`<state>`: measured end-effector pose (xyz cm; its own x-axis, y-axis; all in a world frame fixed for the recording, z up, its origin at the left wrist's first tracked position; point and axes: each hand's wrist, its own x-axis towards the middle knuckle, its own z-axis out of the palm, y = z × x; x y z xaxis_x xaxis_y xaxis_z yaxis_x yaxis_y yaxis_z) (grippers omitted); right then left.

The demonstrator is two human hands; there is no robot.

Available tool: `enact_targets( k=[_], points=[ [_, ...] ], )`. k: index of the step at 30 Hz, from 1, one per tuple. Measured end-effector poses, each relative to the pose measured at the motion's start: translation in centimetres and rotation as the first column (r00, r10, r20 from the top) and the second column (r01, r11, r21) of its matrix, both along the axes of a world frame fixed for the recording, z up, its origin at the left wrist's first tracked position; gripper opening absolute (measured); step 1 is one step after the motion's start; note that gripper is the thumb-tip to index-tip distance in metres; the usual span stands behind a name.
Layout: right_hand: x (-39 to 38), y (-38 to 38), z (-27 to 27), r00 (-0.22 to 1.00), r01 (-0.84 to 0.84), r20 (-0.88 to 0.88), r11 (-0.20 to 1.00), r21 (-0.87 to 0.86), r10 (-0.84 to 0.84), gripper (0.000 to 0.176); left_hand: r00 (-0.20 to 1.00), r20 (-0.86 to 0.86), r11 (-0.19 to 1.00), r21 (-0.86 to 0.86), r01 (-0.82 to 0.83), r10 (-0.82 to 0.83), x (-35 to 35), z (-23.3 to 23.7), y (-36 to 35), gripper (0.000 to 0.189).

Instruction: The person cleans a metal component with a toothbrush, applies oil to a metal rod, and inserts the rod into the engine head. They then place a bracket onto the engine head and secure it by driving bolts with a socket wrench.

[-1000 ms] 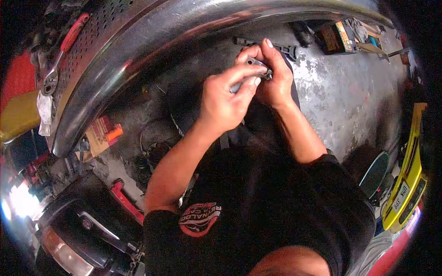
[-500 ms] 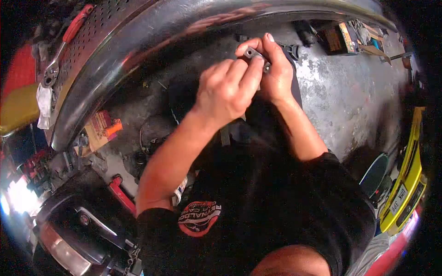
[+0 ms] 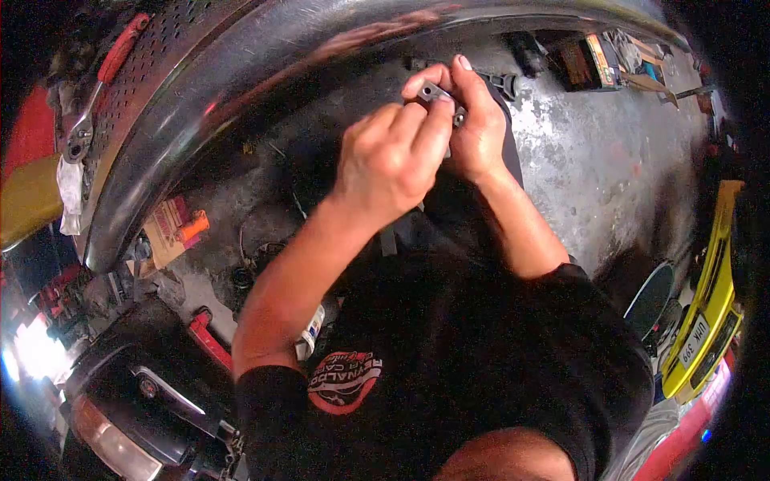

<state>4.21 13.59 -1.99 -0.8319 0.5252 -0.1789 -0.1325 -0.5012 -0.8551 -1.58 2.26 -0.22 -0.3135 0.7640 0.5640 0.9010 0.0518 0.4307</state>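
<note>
A small grey metal piece (image 3: 427, 90) with round holes shows between my two hands, above my lap. My right hand (image 3: 480, 128) is turned palm up and closed around the piece, thumb raised along its far side. My left hand (image 3: 389, 156) comes over from the left with its back towards me. Its fingers are curled, and the index fingertip and thumb area press on the middle of the piece. The left palm side and the lower part of the piece are hidden, so anything else pinched there cannot be made out.
A dark curved bumper (image 3: 192, 120) arches across the top. A red-handled ratchet (image 3: 100, 88) lies at upper left. Flattened cardboard (image 3: 164, 232), a black car part with a lamp (image 3: 120, 437), a yellow bumper (image 3: 706, 321) and a box (image 3: 585, 64) surround me on the concrete floor.
Both hands and the metal piece have shifted slightly left in view, along with small movement of the whole scene. The grip on the piece looks the same.
</note>
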Motion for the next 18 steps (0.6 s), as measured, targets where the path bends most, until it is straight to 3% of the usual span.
enact_targets(
  k=[1,2,5,6,7,8,9,10,12,13,14,15,16,17,18],
  points=[
    [-0.2,0.1,-0.1,0.999,-0.001,0.037,0.998,0.067,-0.002,0.058,0.949,-0.316,0.999,-0.045,-0.006,-0.009,-0.9,-0.1,-0.1,0.021],
    [-0.3,0.1,-0.1,0.997,-0.003,0.072,0.991,0.131,-0.007,0.058,0.873,-0.487,1.0,0.024,0.011,0.002,-1.8,-0.7,0.1,0.026],
    [-0.4,0.2,0.2,0.993,-0.003,0.117,0.978,0.208,-0.021,0.058,0.883,-0.467,0.999,0.026,-0.036,0.044,-1.1,-0.7,0.0,0.026],
    [-0.2,0.2,0.1,0.994,-0.018,0.109,0.98,0.196,-0.003,0.058,0.957,-0.286,0.999,-0.004,-0.046,0.043,-0.3,-0.6,-0.1,0.021],
    [-0.1,0.3,0.1,0.995,-0.035,0.098,0.982,0.186,0.017,0.058,0.995,0.09,0.999,0.028,-0.041,0.039,0.5,-0.4,0.0,0.02],
    [0.2,0.2,0.4,0.998,-0.043,0.053,0.999,0.032,0.041,0.058,0.891,0.453,0.997,0.059,-0.049,0.017,1.3,-0.1,0.3,0.019],
    [0.3,0.3,0.3,0.998,-0.046,0.029,0.998,-0.034,0.047,0.058,0.661,0.75,0.994,0.086,-0.074,-0.016,1.7,0.2,0.4,0.019],
    [0.3,0.5,0.0,0.998,-0.055,0.001,0.993,-0.1,0.056,0.058,0.531,0.848,0.999,0.024,-0.042,0.002,1.4,0.5,0.1,0.021],
    [0.2,0.5,-0.5,0.998,-0.054,-0.028,0.985,-0.164,0.05,0.058,0.741,0.671,0.996,0.06,-0.073,0.014,1.5,0.1,0.4,0.024],
    [0.1,0.6,-0.6,0.999,-0.05,-0.005,0.995,-0.084,0.05,0.057,0.823,0.567,0.994,0.079,-0.078,0.019,1.6,-0.2,0.6,0.026],
    [0.1,0.6,-0.4,0.999,-0.047,0.024,0.999,-0.003,0.047,0.055,0.993,0.12,0.996,0.089,-0.026,0.015,0.5,-0.6,0.7,0.028],
    [0.1,0.5,-0.3,0.997,-0.051,0.054,0.996,0.079,0.047,0.054,0.974,-0.226,0.999,0.008,-0.032,0.033,-0.3,-0.6,0.4,0.028],
    [-0.2,0.3,-0.2,0.997,-0.022,0.076,0.982,0.188,0.008,0.054,0.936,-0.35,0.998,-0.035,-0.048,0.033,-0.7,-0.1,0.0,0.027],
    [-0.2,0.4,0.0,0.994,-0.047,0.105,0.984,0.17,0.029,0.053,0.88,-0.474,0.995,-0.075,-0.073,0.029,-1.0,0.3,-0.1,0.027],
    [-0.2,0.5,0.2,0.99,-0.067,0.131,0.987,0.148,0.047,0.053,0.897,-0.44,0.991,-0.095,-0.089,0.038,-0.9,0.4,-0.3,0.026]
  ],
)
